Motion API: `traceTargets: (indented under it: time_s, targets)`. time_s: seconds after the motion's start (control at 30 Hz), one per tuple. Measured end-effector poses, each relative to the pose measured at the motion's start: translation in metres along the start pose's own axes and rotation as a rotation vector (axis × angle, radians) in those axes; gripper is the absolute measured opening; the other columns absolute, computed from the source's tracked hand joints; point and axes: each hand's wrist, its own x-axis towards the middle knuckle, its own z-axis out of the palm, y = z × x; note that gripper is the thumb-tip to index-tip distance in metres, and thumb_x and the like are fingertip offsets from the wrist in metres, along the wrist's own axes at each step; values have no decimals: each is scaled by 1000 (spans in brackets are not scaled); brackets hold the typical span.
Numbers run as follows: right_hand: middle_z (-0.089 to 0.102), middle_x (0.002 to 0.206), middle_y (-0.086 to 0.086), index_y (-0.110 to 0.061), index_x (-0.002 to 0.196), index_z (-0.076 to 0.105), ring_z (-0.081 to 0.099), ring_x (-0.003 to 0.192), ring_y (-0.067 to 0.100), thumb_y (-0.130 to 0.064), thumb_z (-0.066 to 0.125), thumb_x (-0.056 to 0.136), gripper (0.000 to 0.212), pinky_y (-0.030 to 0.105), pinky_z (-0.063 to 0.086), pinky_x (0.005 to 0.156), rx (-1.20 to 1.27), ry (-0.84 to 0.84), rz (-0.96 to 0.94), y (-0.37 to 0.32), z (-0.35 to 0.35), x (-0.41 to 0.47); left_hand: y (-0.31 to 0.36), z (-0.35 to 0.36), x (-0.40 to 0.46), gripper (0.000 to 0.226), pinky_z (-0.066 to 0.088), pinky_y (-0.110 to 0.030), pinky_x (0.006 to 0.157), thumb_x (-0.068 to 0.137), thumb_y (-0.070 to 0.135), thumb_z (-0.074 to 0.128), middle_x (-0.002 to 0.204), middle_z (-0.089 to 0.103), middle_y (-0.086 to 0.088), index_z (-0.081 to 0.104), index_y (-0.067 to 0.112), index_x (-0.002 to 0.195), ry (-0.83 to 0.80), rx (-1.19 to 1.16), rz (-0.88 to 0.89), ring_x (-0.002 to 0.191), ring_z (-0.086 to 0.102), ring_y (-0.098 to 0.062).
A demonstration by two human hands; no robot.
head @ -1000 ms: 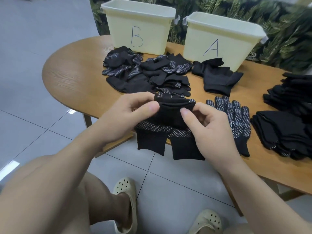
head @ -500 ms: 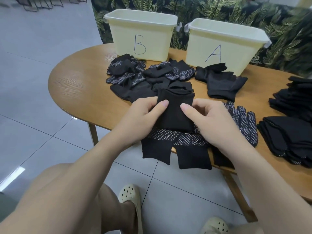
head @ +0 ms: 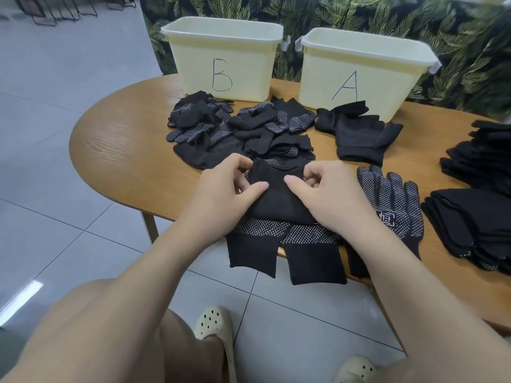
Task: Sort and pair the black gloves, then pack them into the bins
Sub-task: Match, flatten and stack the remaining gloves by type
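Note:
A pair of black dotted gloves (head: 279,208) lies at the table's near edge, its top folded back and its two cuffs hanging over the edge. My left hand (head: 224,194) and my right hand (head: 320,194) both grip the folded part, thumbs on top and fingers curled behind it. Behind them is a loose heap of black gloves (head: 237,134). Bin B (head: 221,59) and bin A (head: 359,70), both pale yellow, stand at the back.
A plain black glove pair (head: 359,136) lies in front of bin A. A flat dotted glove (head: 392,205) lies right of my right hand. Stacks of folded gloves (head: 481,194) fill the table's right end. The wooden table (head: 124,150) curves away at left.
The folded glove pair and both hands have come down from above the edge onto the table. The view has tilted up a little, so the bins show more fully.

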Motion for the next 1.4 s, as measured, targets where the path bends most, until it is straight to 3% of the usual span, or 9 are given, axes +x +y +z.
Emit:
traceTargets:
  time_s: [0.27,0.43,0.6,0.73,0.93,1.0,1.1,1.23,1.4]
  targets:
    - [52,54,-4,-14,62,47,47,56,15,-38,67,94,44,32,36,59,-86,5,39,2,7,3,-5,0,1,30,42,-10,66,89,33,77,76,70,10,67,22,115,13,59,-27,74,61,-1]
    - [64,98,-7,-21,106,66,58,92,16,-39,63,96,22,41,45,93,-252,98,-44,3,6,-5,-3,6,0,25,45,-16,70,91,31,75,75,67,12,67,21,114,48,92,-23,72,60,-1]
    - [62,119,-2,-16,120,65,58,112,23,-27,62,94,28,40,41,94,-378,122,-341,3,7,-29,-4,7,-3,26,50,-32,74,93,32,71,78,64,12,62,25,116,38,136,9,74,59,-5]
    - [67,129,-2,-17,121,71,60,122,19,-27,54,96,32,39,43,100,-425,28,-435,15,15,-42,-6,9,-7,30,49,-37,79,93,31,67,90,53,9,61,17,119,81,319,184,84,54,-16]
    - [63,141,-7,-22,130,70,54,136,14,-35,52,98,39,33,33,111,-342,-62,-354,25,8,-49,-1,-2,-13,19,47,-48,74,89,10,64,105,61,-5,69,14,107,45,568,552,87,55,-29]
    - [63,141,-7,-22,130,70,52,138,13,-38,54,97,40,33,32,112,-331,-71,-337,27,2,-51,2,-8,-18,20,49,-45,71,91,16,55,102,65,1,71,18,103,-84,579,668,85,58,-26]
    - [66,135,-8,-23,123,74,52,137,13,-40,57,94,37,34,32,110,-313,-58,-316,30,-6,-51,6,-14,-22,28,54,-41,75,93,39,53,103,65,7,71,22,107,-205,511,588,92,62,-19]
    - [68,131,-10,-26,120,76,51,137,12,-44,61,90,38,31,29,109,-331,-85,-313,33,-14,-51,11,-10,-16,46,52,-35,69,86,66,47,99,63,9,70,29,100,-200,585,542,87,62,-18]
    - [64,130,-14,-35,120,74,50,129,5,-54,63,83,43,28,27,104,-334,-115,-291,35,-22,-52,17,-1,-14,46,35,-27,62,80,71,48,89,60,7,64,29,90,-130,642,540,82,61,-20]
